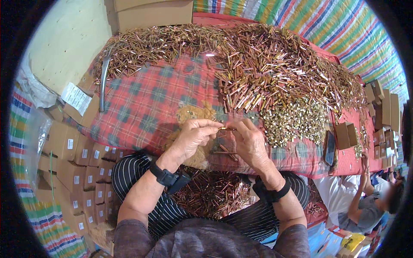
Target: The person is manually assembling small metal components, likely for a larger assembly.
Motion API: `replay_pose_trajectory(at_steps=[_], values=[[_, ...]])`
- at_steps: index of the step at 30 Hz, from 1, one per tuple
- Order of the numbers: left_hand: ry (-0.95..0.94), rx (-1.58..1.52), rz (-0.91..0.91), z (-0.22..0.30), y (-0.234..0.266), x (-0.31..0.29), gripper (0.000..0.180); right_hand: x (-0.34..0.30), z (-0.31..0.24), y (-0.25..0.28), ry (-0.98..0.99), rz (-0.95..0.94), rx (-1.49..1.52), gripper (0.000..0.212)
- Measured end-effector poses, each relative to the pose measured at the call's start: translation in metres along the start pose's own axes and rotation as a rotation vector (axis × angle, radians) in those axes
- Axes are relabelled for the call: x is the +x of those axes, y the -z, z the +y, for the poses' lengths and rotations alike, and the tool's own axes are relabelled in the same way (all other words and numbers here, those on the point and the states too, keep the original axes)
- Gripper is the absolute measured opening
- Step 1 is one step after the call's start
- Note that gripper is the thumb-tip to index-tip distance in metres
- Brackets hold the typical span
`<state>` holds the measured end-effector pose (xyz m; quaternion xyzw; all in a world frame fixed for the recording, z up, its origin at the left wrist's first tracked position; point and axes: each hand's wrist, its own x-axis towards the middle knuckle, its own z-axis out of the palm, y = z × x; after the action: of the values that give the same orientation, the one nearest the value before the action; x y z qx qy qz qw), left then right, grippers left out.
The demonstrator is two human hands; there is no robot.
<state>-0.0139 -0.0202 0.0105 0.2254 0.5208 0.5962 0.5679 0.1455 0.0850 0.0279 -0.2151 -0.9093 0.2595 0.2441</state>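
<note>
In front of my body, both hands meet over the edge of a padded plaid cloth (142,99). My left hand (193,137) is closed in a pinch on one end of a thin brassy metal rod (223,128). The fingers of my right hand (250,142) pinch its other end, hiding part of it. Just beyond the right hand spreads a heap of small shiny metal pieces, like nuts (294,122). Behind it lies a big pile of copper-coloured rods (275,69). A few loose rods (228,151) rest between my hands.
A curved metal bar (104,81) lies at the left of the cloth. Stacked cartons (73,172) stand at lower left. More rods (215,193) lie between my knees. An open small box (345,135) sits at right, near another person (365,206).
</note>
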Motion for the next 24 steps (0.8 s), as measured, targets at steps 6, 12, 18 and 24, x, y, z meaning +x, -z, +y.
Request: replay_pose_trajectory(at_steps=[6,12,18,24], values=[[-0.166,0.485,0.025,0.003,-0.01,0.0,0.023,-0.007,0.01,0.007,0.067,0.009,0.052,0.027],[-0.084,0.329,-0.021,-0.009,-0.023,0.002,0.021,-0.02,0.005,-0.003,0.07,-0.089,0.188,0.024],[-0.056,0.29,-0.092,-0.016,-0.036,0.003,0.017,-0.027,0.021,0.018,-0.142,0.096,-0.006,0.014],[0.05,-0.138,-0.028,-0.019,-0.033,0.008,0.019,-0.046,0.061,0.035,-0.307,-0.21,-0.464,0.014]])
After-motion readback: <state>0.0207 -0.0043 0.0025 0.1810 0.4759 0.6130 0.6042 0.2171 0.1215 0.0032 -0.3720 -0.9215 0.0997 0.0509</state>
